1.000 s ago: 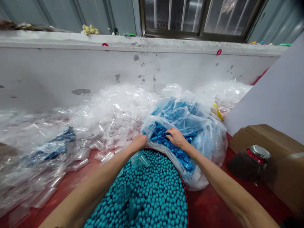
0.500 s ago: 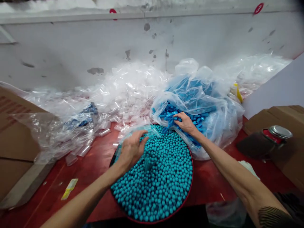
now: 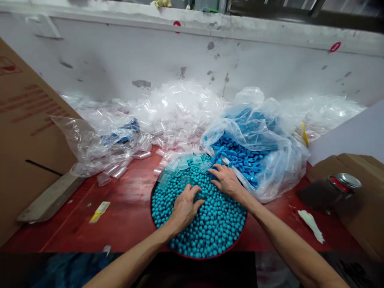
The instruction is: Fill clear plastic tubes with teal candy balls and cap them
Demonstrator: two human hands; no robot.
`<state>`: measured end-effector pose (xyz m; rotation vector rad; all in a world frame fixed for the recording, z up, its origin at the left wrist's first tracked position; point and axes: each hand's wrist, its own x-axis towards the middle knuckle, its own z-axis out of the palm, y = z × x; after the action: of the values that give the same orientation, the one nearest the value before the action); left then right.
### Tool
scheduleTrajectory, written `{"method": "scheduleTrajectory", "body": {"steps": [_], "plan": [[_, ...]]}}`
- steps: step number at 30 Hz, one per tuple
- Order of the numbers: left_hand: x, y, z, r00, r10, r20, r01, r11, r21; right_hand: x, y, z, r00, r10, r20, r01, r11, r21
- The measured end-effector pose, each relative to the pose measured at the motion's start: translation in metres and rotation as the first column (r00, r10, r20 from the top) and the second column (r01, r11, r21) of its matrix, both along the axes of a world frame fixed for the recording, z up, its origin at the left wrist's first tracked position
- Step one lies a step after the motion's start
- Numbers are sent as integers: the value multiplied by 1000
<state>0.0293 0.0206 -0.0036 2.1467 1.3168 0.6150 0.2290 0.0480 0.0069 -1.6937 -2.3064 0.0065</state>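
Note:
A round red-rimmed tub (image 3: 245, 228) full of small turquoise balls (image 3: 207, 232) stands in front of me. Over the middle of the balls, my left hand (image 3: 184, 206) is half curled, with a gap between thumb and fingers; nothing clearly shows in it. My right hand (image 3: 226, 180) hovers at the tub's upper right, fingers apart, beside the blue plastic pieces (image 3: 240, 156). Those pieces spill from the mouth of a clear plastic bag (image 3: 279, 172). Several clear plastic tubes (image 3: 183, 163) lie on the balls at the tub's far edge.
Behind the tub, a large heap of clear tubes (image 3: 177, 108) rests against the wall. A cardboard box (image 3: 33, 132) stands left, near a crumpled clear bag (image 3: 111, 140). On the right are a dark jar with a silver lid (image 3: 348, 181) and another carton (image 3: 363, 192).
My right hand has left the blue pieces and come down over the balls. My left hand has moved toward the tub's middle. The camera view has shifted, showing more of the wall top.

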Motion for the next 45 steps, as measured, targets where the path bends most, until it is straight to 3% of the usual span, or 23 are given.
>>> {"method": "scheduleTrajectory", "body": {"steps": [2,4,6,9,12,17,21,24,28,31,37,39,41,43,45], "plan": [[-3,-4,-1,999,32,40,-32,999,3,-11,-12,7,998,-64,19,63,997,48],[-6,-5,-1,993,71,99,-72,997,7,-22,-25,14,994,-58,-93,66,995,80],[-9,-5,1,985,79,155,-82,997,13,-34,-35,19,954,101,-281,-95,995,37],[-12,-1,5,974,75,215,-80,997,16,-50,-44,15,810,291,-510,-337,942,4],[-16,3,7,968,46,245,-50,999,10,-56,-45,6,765,262,-589,-311,950,20],[-19,5,5,979,-25,200,30,999,-23,-54,-48,3,892,178,-415,-245,963,-113],[-18,4,0,999,3,46,-7,995,104,-50,-53,12,988,102,-120,-124,972,-199],[-18,2,-2,1000,-11,-9,13,966,260,-35,-51,24,999,26,26,-19,967,-256],[-21,0,0,997,12,78,-35,950,309,-7,-33,33,970,-238,-39,227,956,-185],[-20,1,5,984,57,167,-92,974,207,-4,-8,25,935,-313,-167,301,949,-96],[-22,11,6,907,98,410,-50,991,-127,-14,26,3,834,-287,-471,226,957,-184],[-24,14,2,857,113,504,28,964,-264,-11,23,4,809,-273,-520,191,960,-207],[-25,16,-2,805,124,580,117,925,-361,-9,15,4,729,-244,-640,89,960,-265],[-26,16,-3,768,123,629,179,902,-394,-10,3,1,653,-253,-714,-2,942,-336],[-27,15,-3,748,117,653,220,885,-411,-15,-10,-5,652,-286,-702,-15,921,-389]]}}
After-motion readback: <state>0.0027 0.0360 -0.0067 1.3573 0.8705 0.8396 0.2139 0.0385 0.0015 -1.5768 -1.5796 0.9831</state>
